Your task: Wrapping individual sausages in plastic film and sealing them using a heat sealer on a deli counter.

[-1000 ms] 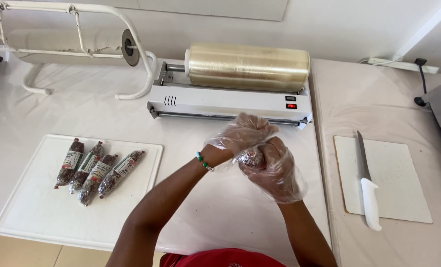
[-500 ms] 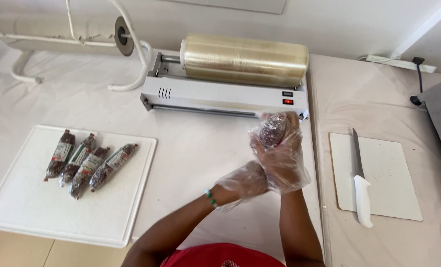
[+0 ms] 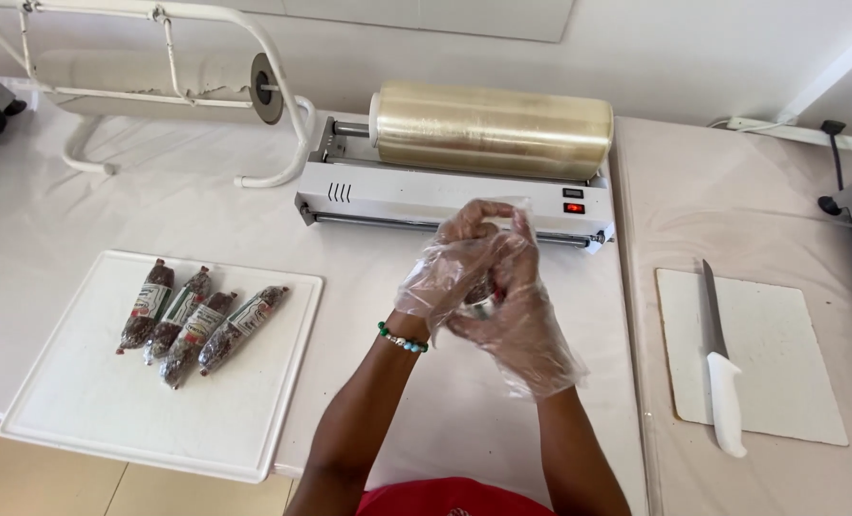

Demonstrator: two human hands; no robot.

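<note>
Both hands, in loose clear plastic gloves, have come back together above the desk point(image 3: 502, 401) after the right hand point(image 3: 521, 306) stood raised half a second ago. The left hand point(image 3: 445, 272) now closes with it around a small dark wrapped roll point(image 3: 480, 290), suggesting the wrap is being tightened. Four finished rolls point(image 3: 196, 320) lie on the white tray point(image 3: 110, 420).

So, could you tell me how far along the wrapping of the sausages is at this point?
Four wrapped, labelled sausages already lie side by side on the white tray. A fifth dark piece is in hand, enclosed between the gloved left hand and right hand in front of the film roll. It has not joined the others. No unwrapped pieces are in view.
</note>
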